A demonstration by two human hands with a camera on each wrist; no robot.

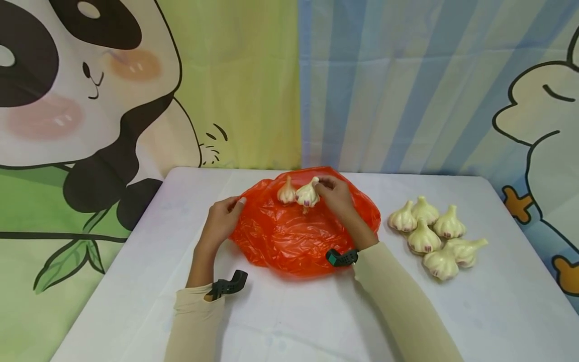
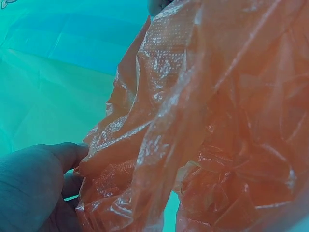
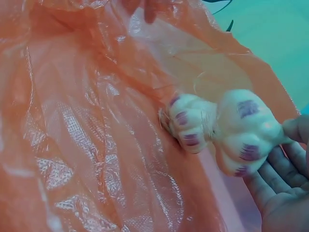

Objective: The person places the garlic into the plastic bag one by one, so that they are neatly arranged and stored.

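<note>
Held bulb is over the red bag, toward 12 o'clock of it, neck up and leaning to 1 o'clock. Our right hand has it by the neck, thumb and fingers closed in a pinch; no gap left in that grip.

Second bulb sits just off the held one at 9 o'clock, against the bag's red film, no hand on it. Can't tell if the two bulbs touch.

Our left hand is on the bag's edge at 9 o'clock, thumb and fingers nipped together on the film. Bag looks spread, mouth toward 12.

Remaining six bulbs are bunched on the table at 3 o'clock from the bag, apart from it, no hand on them.

Count: eight bulbs visible. One in hand, one at the bag, six on the table. Our read: we're mid-job, shifting bulbs between bag and table, one per pick. Stills don't settle which way. If out of the bag, six look done and two left; if in, one done, one in hand, six to go. Can't see whether the folds hide more.
</note>
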